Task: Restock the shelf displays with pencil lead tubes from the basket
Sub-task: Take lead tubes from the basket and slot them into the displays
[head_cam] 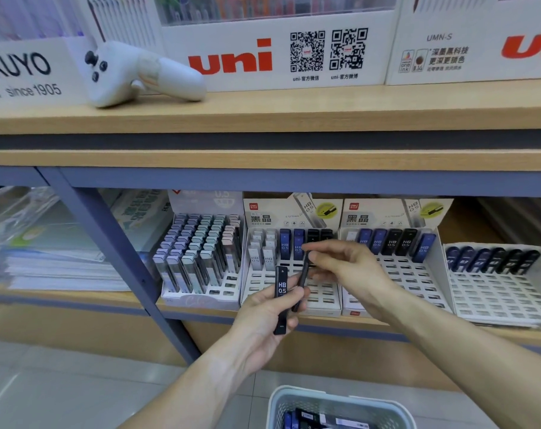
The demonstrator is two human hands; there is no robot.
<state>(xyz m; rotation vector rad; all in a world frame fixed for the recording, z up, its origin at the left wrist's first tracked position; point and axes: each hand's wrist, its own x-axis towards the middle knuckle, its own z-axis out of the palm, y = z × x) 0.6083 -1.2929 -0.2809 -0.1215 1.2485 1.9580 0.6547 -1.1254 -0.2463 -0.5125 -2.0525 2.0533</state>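
My left hand (263,317) grips a black lead tube (281,300) marked HB 0.5, held upright in front of the lower shelf. My right hand (346,267) pinches a second black tube (303,280) by its top end, just right of the first. Both hover before the middle white display tray (321,301), which has white, blue and black tubes in its back rows and open slots in front. A pale basket (275,407) with more tubes sits on the floor below.
A left display (201,258) is packed with pastel tubes. Two more trays (399,274) (498,289) to the right hold blue and black tubes in their back rows. A white game controller (133,75) lies on the upper shelf. Stacked papers fill the left bay.
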